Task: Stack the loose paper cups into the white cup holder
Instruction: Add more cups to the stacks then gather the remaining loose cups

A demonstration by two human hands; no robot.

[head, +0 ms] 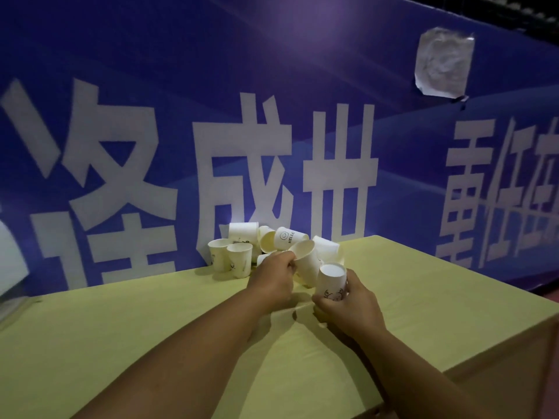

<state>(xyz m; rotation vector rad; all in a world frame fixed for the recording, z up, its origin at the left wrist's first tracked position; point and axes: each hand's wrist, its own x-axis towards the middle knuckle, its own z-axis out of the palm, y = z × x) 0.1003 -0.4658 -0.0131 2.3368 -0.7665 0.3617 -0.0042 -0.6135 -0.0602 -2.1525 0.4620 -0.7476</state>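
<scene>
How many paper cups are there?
9. The left hand holds one cup; the right hand holds another; two stand left; five are piled behind. Others may be hidden.

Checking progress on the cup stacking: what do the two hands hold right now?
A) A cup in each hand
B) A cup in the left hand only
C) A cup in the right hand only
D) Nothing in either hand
A: the left hand grips the tilted cup near its rim, and the right hand grips the second cup.
</scene>
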